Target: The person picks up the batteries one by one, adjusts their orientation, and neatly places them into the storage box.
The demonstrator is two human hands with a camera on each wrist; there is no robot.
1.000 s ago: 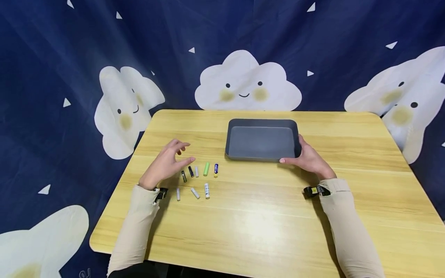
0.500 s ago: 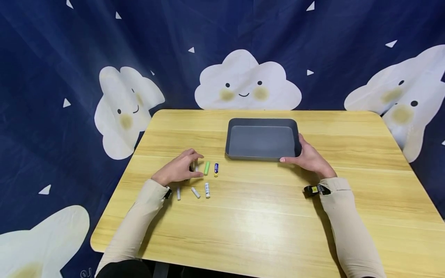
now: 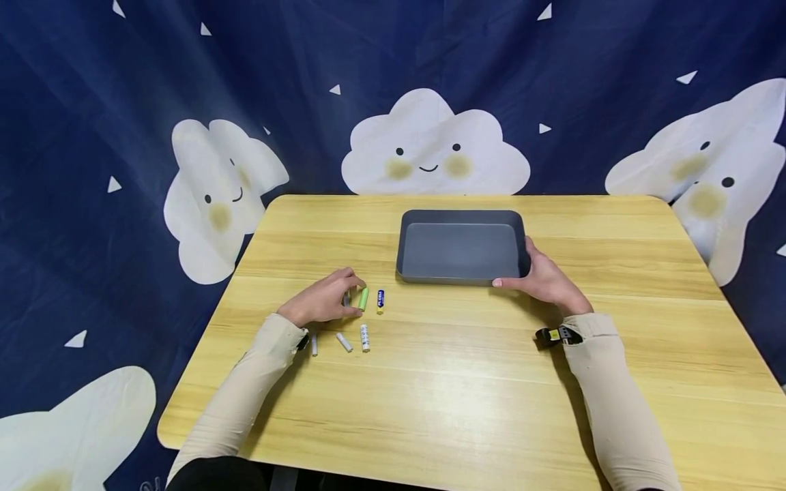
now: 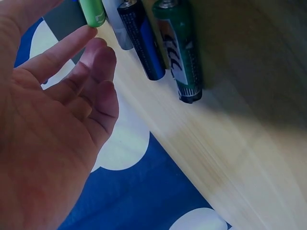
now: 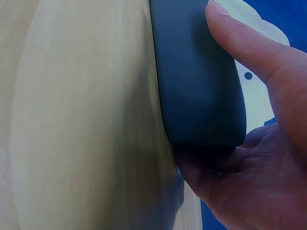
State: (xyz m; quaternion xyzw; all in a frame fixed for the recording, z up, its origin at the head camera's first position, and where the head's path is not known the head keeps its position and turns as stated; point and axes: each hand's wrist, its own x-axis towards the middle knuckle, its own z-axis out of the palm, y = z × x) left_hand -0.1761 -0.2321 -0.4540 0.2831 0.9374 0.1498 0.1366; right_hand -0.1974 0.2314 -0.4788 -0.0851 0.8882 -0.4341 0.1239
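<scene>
In the head view my left hand (image 3: 324, 297) is over the batteries on the table's left half. Its thumb and index finger pinch a light green battery (image 3: 364, 299) at its two ends, while the other fingers curl loosely. Up close in the left wrist view, a fingertip meets the end of that green battery (image 4: 92, 12). Beside it lie a grey-white battery (image 4: 117, 24), a dark blue one (image 4: 143, 40) and a dark green one (image 4: 180, 50). My right hand (image 3: 548, 278) grips the near right corner of a dark grey rectangular tray (image 3: 460, 280), thumb on the front wall.
Right of the green battery lies a blue and yellow battery (image 3: 381, 301). Nearer the front lie three white batteries: one thicker (image 3: 365, 338), one slanted (image 3: 344, 342) and one small (image 3: 315, 345). A cloud-patterned curtain (image 3: 307, 54) hangs behind the wooden table (image 3: 467, 409).
My left hand has moved right, over the dark batteries, and its thumb and index finger have closed on the green battery. The right hand and tray have stayed put.
</scene>
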